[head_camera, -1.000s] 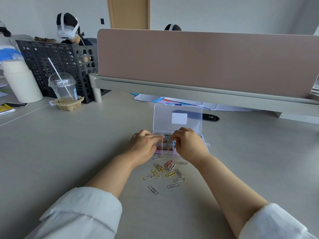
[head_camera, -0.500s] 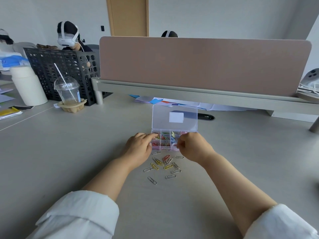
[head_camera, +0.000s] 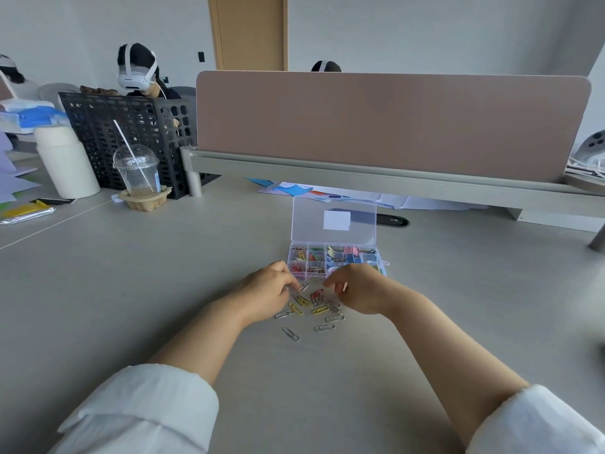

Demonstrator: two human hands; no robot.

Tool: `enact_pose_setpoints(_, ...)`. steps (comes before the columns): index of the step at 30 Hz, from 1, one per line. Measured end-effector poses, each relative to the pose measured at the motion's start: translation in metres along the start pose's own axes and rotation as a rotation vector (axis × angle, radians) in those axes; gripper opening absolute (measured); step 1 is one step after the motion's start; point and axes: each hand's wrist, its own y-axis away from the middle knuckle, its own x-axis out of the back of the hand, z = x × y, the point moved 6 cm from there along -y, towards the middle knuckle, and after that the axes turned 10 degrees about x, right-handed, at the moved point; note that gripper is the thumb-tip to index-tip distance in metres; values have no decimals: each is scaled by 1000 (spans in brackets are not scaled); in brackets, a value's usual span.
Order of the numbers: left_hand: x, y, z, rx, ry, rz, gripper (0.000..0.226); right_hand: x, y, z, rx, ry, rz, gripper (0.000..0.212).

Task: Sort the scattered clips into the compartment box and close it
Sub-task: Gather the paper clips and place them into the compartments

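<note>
Your compartment box (head_camera: 289,262) lies long-side across, lid (head_camera: 304,224) tipped away; your right hand (head_camera: 358,291) pinches a pink clip (head_camera: 344,286) upright; your left hand (head_camera: 266,294) curls, grip unclear.

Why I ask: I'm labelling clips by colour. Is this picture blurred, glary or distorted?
Head view: soft, even light, no strong glare on the clear lid; head view: the wide lens stretches the white sleeves at the bottom corners; head view: the scattered clips are slightly soft, yet their colours read.
</note>
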Motion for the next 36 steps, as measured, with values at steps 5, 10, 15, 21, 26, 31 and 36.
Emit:
enact_pose_setpoints(5, 4, 3, -1, -63, 72, -2, 18, -8, -2, -6, 105, -77, -34, 40)
enact_pose_setpoints(10, 11, 10, -10, 21, 82, -222, 60, 6, 9, 2, 41, -140, -69, 31)
enact_pose_setpoints(15, 2, 13, -8, 48, -83, -305, 82, -4, 12, -3, -13, -110, -215, 66)
enact_pose_setpoints(21, -3, 0, 0, 51, 34, -139, 70, -12, -7, -13, 36, -160, -52, 57)
enact_pose_setpoints(26, -6, -4, 5, -15, -18, -126, 55, -13, -14, -5, 42, -188, 75, 33)
enact_pose_setpoints(31, -5, -7, 5, -33, 3, -64, 35, -10, -17, -8, 78, -166, 131, 29)
enact_pose_setpoints(36, -1, -9, 5, -26, -57, -4, 21, -13, -23, -12, 92, -109, 123, 21)
